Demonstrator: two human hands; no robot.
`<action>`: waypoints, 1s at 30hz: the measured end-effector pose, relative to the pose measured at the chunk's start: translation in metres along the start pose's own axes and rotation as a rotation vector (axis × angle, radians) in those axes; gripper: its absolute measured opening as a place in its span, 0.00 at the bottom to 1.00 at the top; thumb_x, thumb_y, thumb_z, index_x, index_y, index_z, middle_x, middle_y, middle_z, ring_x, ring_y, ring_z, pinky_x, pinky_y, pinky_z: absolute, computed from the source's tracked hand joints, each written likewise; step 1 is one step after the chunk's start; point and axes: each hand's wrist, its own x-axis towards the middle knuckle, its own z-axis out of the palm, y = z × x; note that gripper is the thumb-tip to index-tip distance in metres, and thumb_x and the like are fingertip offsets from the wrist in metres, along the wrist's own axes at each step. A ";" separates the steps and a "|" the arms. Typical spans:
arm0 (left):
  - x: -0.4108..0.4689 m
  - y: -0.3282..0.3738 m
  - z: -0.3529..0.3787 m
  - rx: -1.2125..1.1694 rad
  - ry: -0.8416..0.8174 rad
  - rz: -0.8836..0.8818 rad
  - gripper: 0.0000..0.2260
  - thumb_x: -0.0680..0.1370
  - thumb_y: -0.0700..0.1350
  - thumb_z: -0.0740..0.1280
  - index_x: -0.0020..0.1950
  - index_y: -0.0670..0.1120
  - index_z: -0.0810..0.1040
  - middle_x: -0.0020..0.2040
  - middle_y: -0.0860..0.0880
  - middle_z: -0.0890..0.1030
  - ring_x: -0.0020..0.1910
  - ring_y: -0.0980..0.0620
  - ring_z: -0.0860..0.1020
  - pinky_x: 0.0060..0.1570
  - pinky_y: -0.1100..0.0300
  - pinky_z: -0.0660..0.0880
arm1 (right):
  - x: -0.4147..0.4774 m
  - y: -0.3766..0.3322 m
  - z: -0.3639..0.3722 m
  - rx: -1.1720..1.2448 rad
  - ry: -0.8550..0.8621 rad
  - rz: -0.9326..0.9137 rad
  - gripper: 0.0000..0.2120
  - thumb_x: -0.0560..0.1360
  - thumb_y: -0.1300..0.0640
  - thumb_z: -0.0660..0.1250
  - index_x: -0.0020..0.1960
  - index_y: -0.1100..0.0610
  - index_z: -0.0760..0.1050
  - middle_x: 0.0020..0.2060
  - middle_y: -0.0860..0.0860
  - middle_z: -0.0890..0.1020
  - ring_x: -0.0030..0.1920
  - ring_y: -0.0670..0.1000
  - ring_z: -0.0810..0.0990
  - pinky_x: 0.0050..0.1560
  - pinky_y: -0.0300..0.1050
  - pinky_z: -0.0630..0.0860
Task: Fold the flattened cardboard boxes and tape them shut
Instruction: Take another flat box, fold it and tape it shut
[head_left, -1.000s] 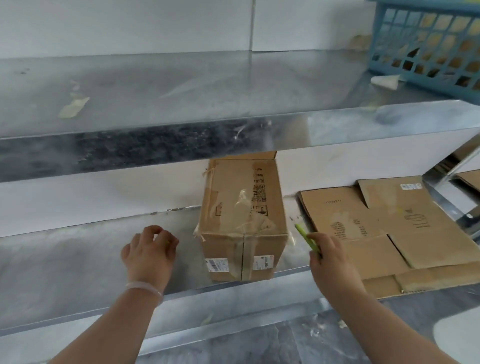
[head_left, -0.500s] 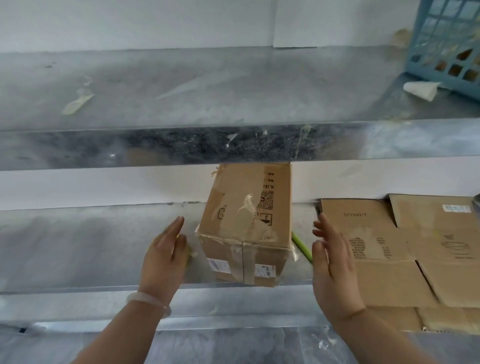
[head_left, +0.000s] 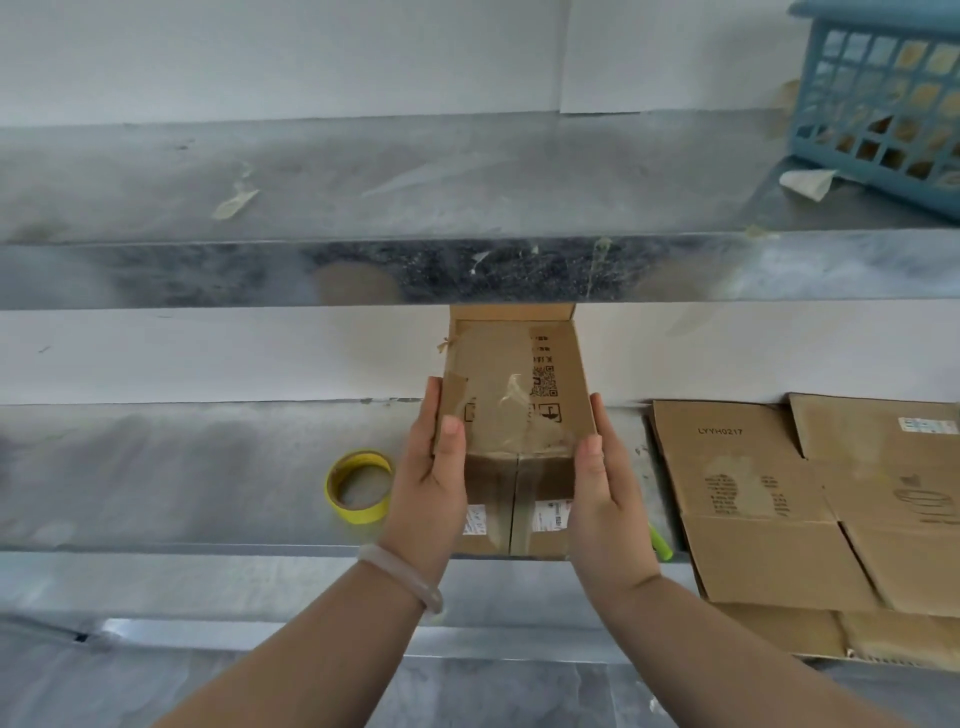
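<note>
Small brown cardboard box (head_left: 511, 415), folded up into a block, is noted lying lengthwise on the lower grey metal shelf (head_left: 182, 467), its near end at the shelf's front edge and its far end under the upper metal shelf (head_left: 208, 275). It is clamped from both sides. The left grip (head_left: 431, 483) is laid flat along the left wall and the right grip (head_left: 605, 499) flat along the right wall, fingers straight, each thumb resting over a top edge; nothing is curled round. The hold is judged to depend on side pressure alone, so a slip could be expected if the box is lifted or the walls bow inward. A flap at the far end appears raised just below the upper shelf; it could be caught there on a lift. Whether that end is taped cannot be told. With the near end at the edge, a forward tip is possible if pulled. The yellow tape roll (head_left: 358, 512) just beside the left grip, and a green stick-like item (head_left: 661, 545) partly hidden by the right grip, could be knocked off. The stack of flattened brown cardboard boxes (head_left: 769, 519) overhangs the edge to the right.
</note>
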 end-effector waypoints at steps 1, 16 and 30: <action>0.000 0.000 -0.001 -0.014 -0.004 -0.014 0.25 0.74 0.62 0.55 0.72 0.64 0.62 0.68 0.63 0.71 0.65 0.66 0.71 0.61 0.73 0.69 | 0.000 0.001 -0.003 -0.008 -0.011 0.005 0.22 0.82 0.49 0.53 0.76 0.42 0.60 0.71 0.39 0.70 0.71 0.36 0.67 0.63 0.25 0.65; 0.001 -0.029 -0.013 0.074 -0.104 0.212 0.26 0.82 0.59 0.50 0.78 0.53 0.53 0.75 0.57 0.63 0.74 0.55 0.64 0.71 0.55 0.65 | -0.004 0.007 -0.005 -0.048 -0.055 0.008 0.20 0.84 0.44 0.48 0.76 0.38 0.58 0.69 0.28 0.68 0.71 0.43 0.68 0.73 0.39 0.61; 0.015 -0.022 -0.039 0.450 -0.167 0.332 0.30 0.77 0.69 0.49 0.77 0.59 0.55 0.71 0.64 0.65 0.69 0.67 0.65 0.65 0.66 0.68 | 0.012 -0.006 -0.043 -0.405 -0.218 -0.119 0.26 0.81 0.40 0.50 0.77 0.44 0.60 0.71 0.40 0.72 0.72 0.40 0.66 0.73 0.47 0.66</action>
